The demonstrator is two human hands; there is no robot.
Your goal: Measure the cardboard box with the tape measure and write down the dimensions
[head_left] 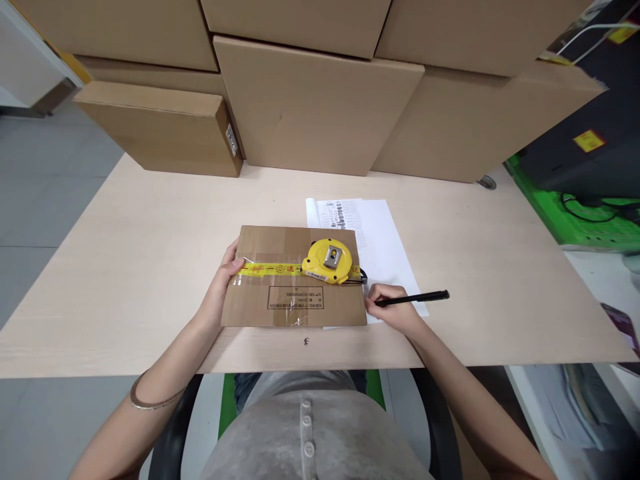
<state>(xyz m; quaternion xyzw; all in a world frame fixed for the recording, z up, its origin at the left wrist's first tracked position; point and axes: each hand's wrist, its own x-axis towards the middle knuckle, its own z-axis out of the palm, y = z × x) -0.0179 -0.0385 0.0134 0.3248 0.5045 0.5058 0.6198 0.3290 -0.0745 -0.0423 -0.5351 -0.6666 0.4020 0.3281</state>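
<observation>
A small cardboard box [260, 247] with yellow printed tape and a printed label lies in front of me. My left hand [224, 280] grips its left side, thumb over the top edge. On top of the box rests a yellow tape measure [320, 257] with a metal clip and a dark strap. My right hand [393, 308] is closed around a black pen [420, 298] and rests by the box's right edge, over white paper [387, 247]. The pen's tip is hidden by my fingers. Part of the paper lies under the box, and printed text shows near its top.
Large cardboard boxes [315, 107] stand stacked along the back of the wooden table [140, 267]. A flatter box [165, 133] stands at the back left. To the right is a green crate [550, 213] with a dark case and cables, and a phone-like object [620, 323] near the edge.
</observation>
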